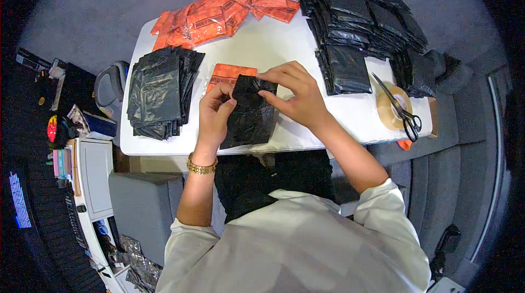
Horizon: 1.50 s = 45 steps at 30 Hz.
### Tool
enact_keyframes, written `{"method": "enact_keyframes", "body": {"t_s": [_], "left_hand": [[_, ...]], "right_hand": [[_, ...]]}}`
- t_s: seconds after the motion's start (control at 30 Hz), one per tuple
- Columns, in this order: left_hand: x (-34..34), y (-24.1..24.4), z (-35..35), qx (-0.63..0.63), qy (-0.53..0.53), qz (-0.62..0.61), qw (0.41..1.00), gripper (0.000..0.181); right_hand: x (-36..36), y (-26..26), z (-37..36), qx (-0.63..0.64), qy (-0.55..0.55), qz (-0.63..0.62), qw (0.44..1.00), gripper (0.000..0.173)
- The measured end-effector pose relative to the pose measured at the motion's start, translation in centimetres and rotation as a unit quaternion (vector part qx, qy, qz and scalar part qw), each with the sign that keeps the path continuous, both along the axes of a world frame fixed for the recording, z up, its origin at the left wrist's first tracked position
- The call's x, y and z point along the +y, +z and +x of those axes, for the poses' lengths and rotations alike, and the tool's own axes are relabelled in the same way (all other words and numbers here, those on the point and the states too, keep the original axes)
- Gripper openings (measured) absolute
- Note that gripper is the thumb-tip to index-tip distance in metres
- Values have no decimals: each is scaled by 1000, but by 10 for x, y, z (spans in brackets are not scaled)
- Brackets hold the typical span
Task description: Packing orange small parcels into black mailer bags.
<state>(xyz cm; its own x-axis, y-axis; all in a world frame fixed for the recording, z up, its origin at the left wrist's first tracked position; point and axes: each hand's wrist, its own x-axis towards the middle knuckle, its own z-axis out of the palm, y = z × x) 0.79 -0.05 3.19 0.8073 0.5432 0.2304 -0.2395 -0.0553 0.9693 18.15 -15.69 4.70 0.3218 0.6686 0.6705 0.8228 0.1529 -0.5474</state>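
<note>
A black plastic bag [251,116] stands tilted between my hands at the front of the white table [287,53]. My left hand [216,110] pinches its upper left edge between thumb and fingers. Near its top right, my right hand [293,92] grips the edge, thumb in front and fingers behind. Just behind the bag lies an orange packet in clear film [233,70], partly hidden by the bag and my left hand; it bears printing. Whether the bag holds anything inside, I cannot tell.
Flat black bags [156,88] are stacked at the left. Orange packets [209,18] lie along the far edge. Piles of folded black packages [361,14] fill the far right. Black-handled scissors [400,108] rest on a roll of clear tape [387,118] near the right end.
</note>
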Motion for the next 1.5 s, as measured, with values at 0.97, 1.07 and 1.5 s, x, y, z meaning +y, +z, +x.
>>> {"method": "enact_keyframes", "body": {"t_s": [0.97, 1.07, 1.5], "left_hand": [[-17, 21, 16, -131, 185, 466, 855, 21], [-24, 30, 23, -135, 74, 493, 856, 20], [-23, 11, 23, -30, -4, 277, 960, 24]], "right_hand": [[-7, 24, -11, 410, -50, -89, 906, 20], [1, 23, -27, 626, 105, 14, 773, 41], [-9, -10, -18, 423, 187, -98, 881, 33]]}}
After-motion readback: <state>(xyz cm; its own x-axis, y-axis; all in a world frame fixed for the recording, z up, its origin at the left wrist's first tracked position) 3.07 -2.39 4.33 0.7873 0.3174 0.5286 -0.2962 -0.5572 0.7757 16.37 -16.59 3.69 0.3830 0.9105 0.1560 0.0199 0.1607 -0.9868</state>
